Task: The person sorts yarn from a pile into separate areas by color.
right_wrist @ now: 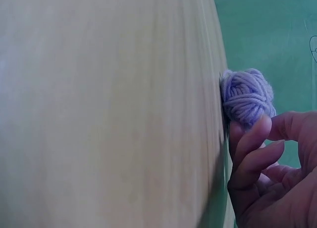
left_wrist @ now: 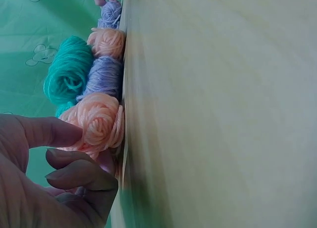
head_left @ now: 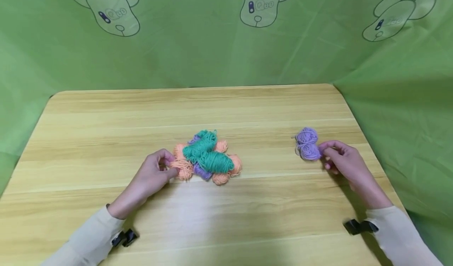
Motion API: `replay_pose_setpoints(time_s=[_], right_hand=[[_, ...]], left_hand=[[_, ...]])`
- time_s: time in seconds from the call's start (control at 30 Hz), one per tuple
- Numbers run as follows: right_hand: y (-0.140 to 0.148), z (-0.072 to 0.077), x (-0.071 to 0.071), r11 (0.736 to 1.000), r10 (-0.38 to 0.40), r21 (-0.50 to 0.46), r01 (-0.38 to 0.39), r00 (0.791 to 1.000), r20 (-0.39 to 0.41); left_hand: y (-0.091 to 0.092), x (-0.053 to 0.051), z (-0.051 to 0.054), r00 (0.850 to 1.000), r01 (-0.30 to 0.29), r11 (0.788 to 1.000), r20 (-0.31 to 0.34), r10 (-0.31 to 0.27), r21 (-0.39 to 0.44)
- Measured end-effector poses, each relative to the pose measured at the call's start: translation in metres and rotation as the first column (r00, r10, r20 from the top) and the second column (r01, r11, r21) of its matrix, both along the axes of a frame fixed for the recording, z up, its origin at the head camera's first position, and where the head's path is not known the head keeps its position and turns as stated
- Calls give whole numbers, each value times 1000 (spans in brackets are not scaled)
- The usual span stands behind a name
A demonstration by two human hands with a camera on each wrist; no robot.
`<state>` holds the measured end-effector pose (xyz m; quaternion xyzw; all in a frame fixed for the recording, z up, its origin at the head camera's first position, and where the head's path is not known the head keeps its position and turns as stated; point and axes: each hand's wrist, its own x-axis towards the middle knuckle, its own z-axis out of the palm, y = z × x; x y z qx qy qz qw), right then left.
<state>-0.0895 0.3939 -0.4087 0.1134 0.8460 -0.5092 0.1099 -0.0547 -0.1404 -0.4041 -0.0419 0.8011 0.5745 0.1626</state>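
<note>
Bundles of teal yarn (head_left: 216,161) partly hide purple yarn (head_left: 202,172) beneath.

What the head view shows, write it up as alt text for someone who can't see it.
A person's left hand pinches peach yarn at the left of a pile topped with green yarn, while the right hand holds purple yarn lying apart to the right. All the yarn lies on a wooden table, with green cloth behind it.
</note>
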Motion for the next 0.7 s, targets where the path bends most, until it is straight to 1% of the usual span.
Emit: replay_pose_setpoints(time_s=[0.1,0.33,0.47,0.6,0.7], right_hand=[[0,1,1,1000,-6,9,6,1000,-19],[0,1,2,1000,-26,-13,25,998,-59],[-1,2,2,999,-31,24,33,996,-80],[-2,4,1,998,-55,39,59,994,-99],[-3,6,1,995,-89,38,94,988,-126]], left_hand=[[-1,0,0,1000,-2,1000,4,2,-4],[-3,3,1,1000,-17,1000,15,17,13],[-5,4,1,1000,-25,999,12,25,23],[-7,4,1,1000,-31,999,-1,31,32],[-9,4,1,999,-36,999,-9,36,33]])
